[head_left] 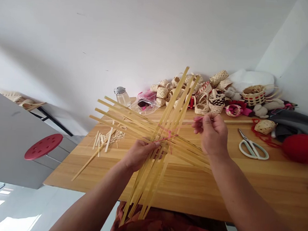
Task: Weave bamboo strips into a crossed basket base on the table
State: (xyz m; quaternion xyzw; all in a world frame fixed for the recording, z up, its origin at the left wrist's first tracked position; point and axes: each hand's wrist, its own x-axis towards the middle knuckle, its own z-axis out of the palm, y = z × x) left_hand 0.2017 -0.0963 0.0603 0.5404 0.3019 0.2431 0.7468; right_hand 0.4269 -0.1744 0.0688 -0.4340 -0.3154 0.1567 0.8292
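Note:
Long yellow strips [191, 152] cross each other in a woven bundle above the table. Around the crossing runs a pink string [169, 134], with loose ends near the middle. My left hand [139, 153] grips the weave at its left side, thumb on top near the string. To the right of the crossing, my right hand [211, 132] is raised with thumb and fingers pinched together on a bit of pink string. The strips' lower ends hang past the table's front edge, near my clothing.
Small woven baskets [216, 101] crowd the wooden table's [190, 193] back. Scissors [252, 148] and a red yarn ball [303, 148] lie right. A bottle [122, 97], a plastic bag [145, 102] and cut strip pieces [109, 138] are left; a red stool [43, 146] stands beyond.

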